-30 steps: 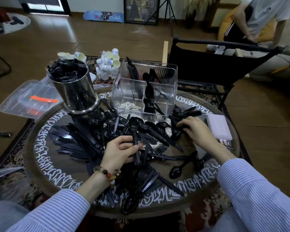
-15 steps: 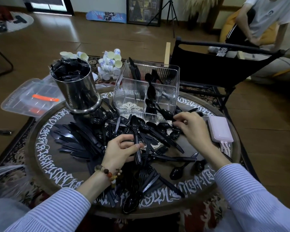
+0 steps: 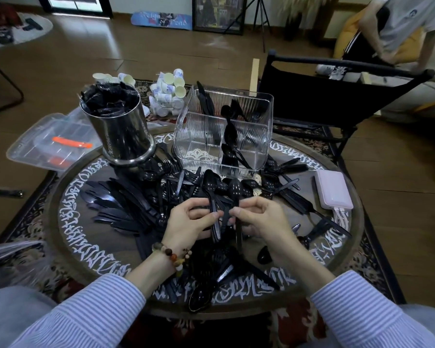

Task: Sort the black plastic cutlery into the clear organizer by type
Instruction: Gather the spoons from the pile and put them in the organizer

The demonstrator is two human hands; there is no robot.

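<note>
Two black plastic spoons (image 3: 232,194) are held upright over the middle of the round counter (image 3: 68,222), bowls up. The left hand (image 3: 190,222) pinches the stem of one between thumb and curled fingers; the right hand (image 3: 260,221) pinches the other the same way, the two hands nearly touching. Beneath them a loose heap of black cutlery (image 3: 126,204) covers the counter from its left edge to its right. The clear organizer (image 3: 224,129), ribbed and divided into compartments, stands at the far edge with a few spoons and knives upright in it. A steel canister (image 3: 118,129) stuffed with black wrappers stands at the far-left edge, and a pink power bank (image 3: 333,190) lies by the right edge.

The counter's rim carries white calligraphic script (not legible). Around it lie a patterned rug (image 3: 377,249), brown wood floor, a black folding chair (image 3: 337,96), and a skateboard deck (image 3: 161,20) lettered "Reign of Dead".
</note>
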